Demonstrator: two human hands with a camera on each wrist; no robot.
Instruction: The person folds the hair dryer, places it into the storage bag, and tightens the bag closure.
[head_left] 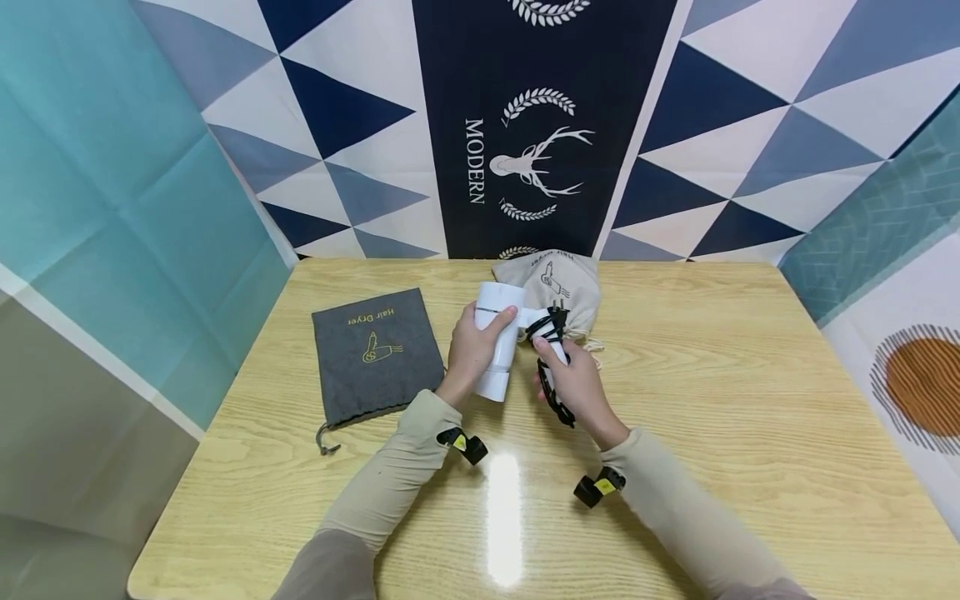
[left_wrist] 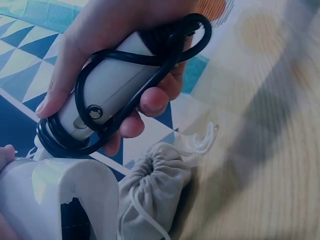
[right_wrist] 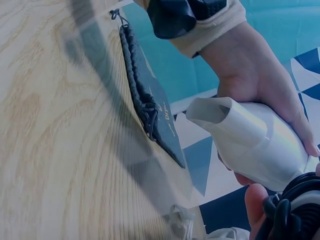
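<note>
A white hair dryer [head_left: 493,367] is held above the table by both hands. Around its barrel, my left hand [head_left: 472,346] grips with the thumb on top; the nozzle [right_wrist: 240,135] points back toward me in the right wrist view. My right hand [head_left: 573,379] grips the handle [left_wrist: 112,90], which has a black power cord [left_wrist: 65,142] wound round it. The plug [head_left: 557,310] shows at the far end of the cord loops in the head view. Behind the dryer lies a light drawstring bag [head_left: 581,283], looking filled and gathered at its mouth.
A flat dark grey drawstring bag [head_left: 341,350] printed "Hair Dryer" lies on the left of the wooden table [head_left: 712,375]. Its cord [head_left: 326,442] trails toward the near side. Patterned cloth [head_left: 375,125] hangs along the table's back edge.
</note>
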